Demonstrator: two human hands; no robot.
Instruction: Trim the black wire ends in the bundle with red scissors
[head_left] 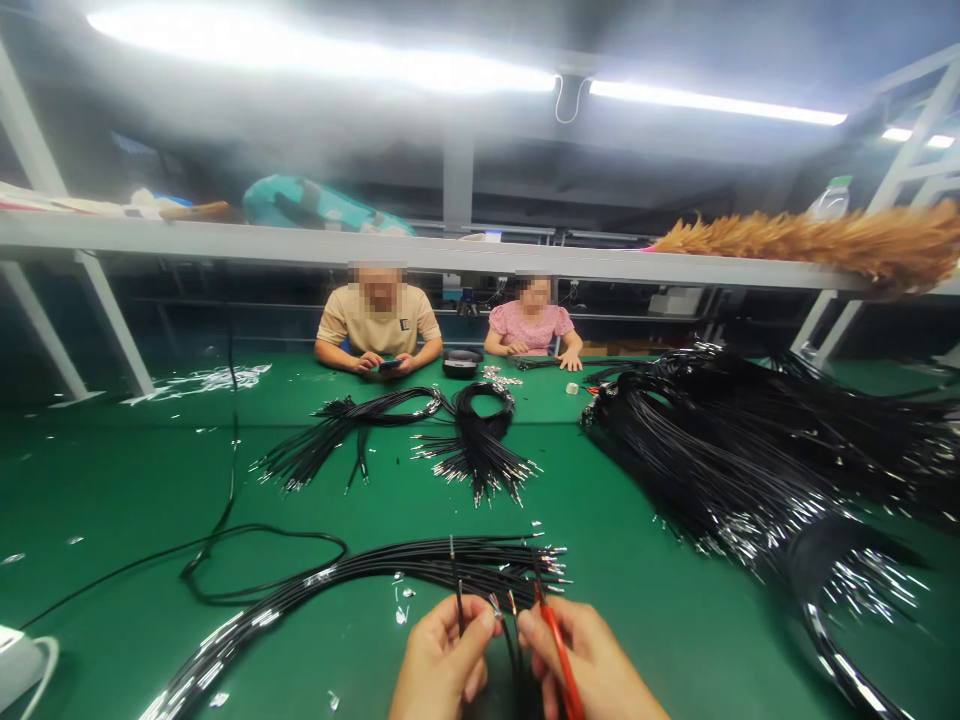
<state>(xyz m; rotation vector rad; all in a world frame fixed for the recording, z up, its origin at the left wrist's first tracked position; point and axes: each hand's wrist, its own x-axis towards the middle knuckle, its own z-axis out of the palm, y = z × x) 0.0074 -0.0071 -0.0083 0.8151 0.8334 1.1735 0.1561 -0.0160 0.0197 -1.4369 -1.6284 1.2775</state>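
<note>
Near the bottom centre, my left hand [448, 655] pinches the stripped end of a black cable [507, 640], where thin coloured wires show at the tip. Close on its right, my right hand [574, 650] is closed around a red-handled tool [561, 655], with its thumb and fingers beside the cable ends. What the tool's tip touches is too small to tell. Just beyond both hands lies a bundle of black cables [375, 562], its stripped ends pointing right.
Two coiled cable bundles [484, 430] [337, 430] lie mid-table. Large cable piles [697, 460] cover the right side. Across the green table [135, 480] sit two people [379, 325] [532, 325]. A white shelf [450, 254] spans above; a loose black cord [234, 450] runs at left.
</note>
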